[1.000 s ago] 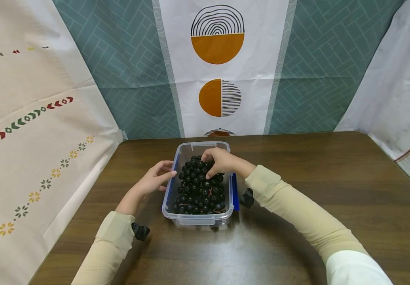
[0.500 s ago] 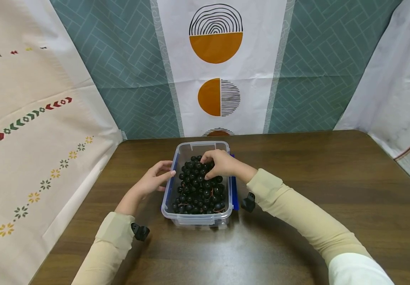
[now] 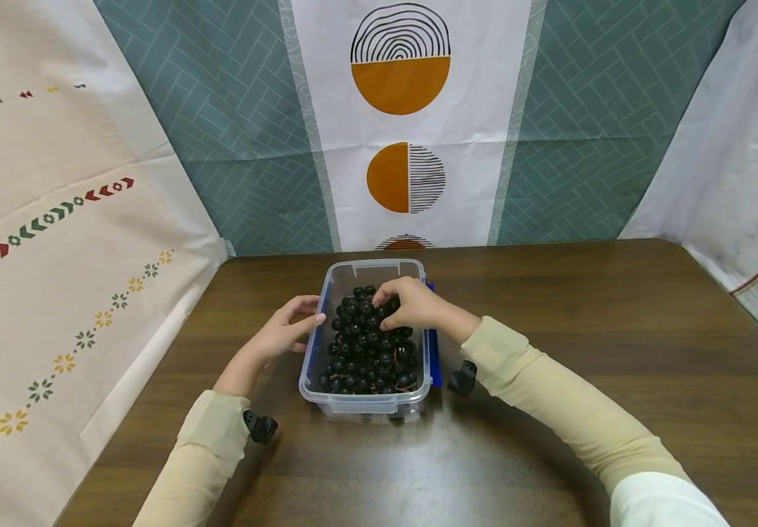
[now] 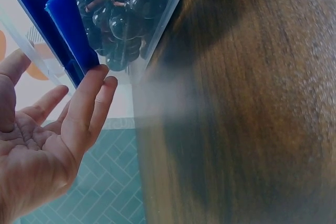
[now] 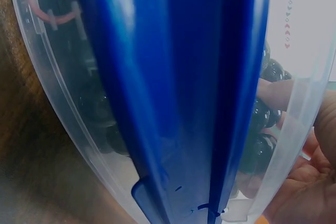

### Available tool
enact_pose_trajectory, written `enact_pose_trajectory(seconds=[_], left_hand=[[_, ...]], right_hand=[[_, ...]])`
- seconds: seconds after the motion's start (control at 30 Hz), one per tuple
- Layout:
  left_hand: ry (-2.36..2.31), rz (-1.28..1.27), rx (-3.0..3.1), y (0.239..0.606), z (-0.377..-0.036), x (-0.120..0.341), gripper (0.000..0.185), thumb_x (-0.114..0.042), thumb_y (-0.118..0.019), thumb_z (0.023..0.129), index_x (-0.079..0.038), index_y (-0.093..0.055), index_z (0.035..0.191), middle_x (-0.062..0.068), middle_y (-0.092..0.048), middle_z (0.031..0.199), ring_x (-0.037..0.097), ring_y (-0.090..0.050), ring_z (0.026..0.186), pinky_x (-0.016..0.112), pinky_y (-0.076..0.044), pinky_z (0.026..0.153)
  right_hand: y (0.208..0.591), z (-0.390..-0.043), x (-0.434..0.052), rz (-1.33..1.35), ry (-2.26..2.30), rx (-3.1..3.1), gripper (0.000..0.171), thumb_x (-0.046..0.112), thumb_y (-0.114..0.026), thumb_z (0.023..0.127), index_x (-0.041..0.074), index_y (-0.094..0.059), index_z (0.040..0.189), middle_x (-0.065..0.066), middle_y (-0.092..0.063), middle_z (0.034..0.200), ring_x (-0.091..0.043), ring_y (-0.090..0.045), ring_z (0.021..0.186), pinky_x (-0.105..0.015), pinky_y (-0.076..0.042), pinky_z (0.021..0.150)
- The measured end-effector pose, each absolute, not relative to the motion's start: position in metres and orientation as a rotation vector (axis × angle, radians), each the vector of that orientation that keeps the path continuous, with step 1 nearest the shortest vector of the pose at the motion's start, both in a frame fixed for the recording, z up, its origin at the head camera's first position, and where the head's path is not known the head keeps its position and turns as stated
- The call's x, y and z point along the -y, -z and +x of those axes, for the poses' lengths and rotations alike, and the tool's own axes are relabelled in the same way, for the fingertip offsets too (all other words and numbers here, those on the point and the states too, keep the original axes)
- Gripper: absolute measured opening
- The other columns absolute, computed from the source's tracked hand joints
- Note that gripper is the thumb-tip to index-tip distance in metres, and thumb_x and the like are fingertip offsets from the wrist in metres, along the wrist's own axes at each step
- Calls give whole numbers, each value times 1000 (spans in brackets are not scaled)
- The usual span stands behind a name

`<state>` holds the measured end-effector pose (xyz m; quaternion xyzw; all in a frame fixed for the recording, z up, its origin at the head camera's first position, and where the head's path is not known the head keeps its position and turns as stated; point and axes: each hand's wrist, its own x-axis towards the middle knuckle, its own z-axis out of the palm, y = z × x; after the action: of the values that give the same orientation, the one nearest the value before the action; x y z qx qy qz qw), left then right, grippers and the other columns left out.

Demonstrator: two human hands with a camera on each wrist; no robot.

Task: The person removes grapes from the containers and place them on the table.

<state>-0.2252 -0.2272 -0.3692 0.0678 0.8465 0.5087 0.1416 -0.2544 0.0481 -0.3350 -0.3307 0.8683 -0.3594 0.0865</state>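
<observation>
A clear plastic food container point(image 3: 369, 404) with blue side latches stands on the table, holding dark, nearly black grapes point(image 3: 359, 359) on reddish stems. At its left side is my left hand point(image 3: 280, 329), thumb at the rim and fingers fairly straight. In the left wrist view those fingertips meet the blue latch point(image 4: 71, 19). My right hand point(image 3: 412, 304) reaches in over the right rim, thumb and fingers curled on the grapes at the back. Through the container wall, the right wrist view shows its thumb point(image 5: 278, 93) against the grapes point(image 5: 262, 150); the latch hides part of them.
The brown wooden table point(image 3: 563, 315) extends to both sides of the container. Behind it hangs a teal and white patterned cloth point(image 3: 412, 132). A cream cloth with flower motifs point(image 3: 43, 293) lines the left, and a white cloth point(image 3: 715, 146) the right.
The right hand has shifted very slightly toward me and to the right, its fingers still among the grapes. The left hand stays at the container's side.
</observation>
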Motion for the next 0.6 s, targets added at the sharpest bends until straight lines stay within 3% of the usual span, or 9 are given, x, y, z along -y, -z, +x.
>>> enact_pose_trajectory(seconds=[0.6], left_hand=[[-1474,209,-2442,369,-225,227,58,-37,-54,97,-13,-32,145,21,-39,136,39,-47,119,49,-53,83]], right_hand=[[332,-247,-55,-960,1143,-2594,26,11,-74,82,6,-69,107,-9,-67,110,-28,-58,111,-43,-48,93]])
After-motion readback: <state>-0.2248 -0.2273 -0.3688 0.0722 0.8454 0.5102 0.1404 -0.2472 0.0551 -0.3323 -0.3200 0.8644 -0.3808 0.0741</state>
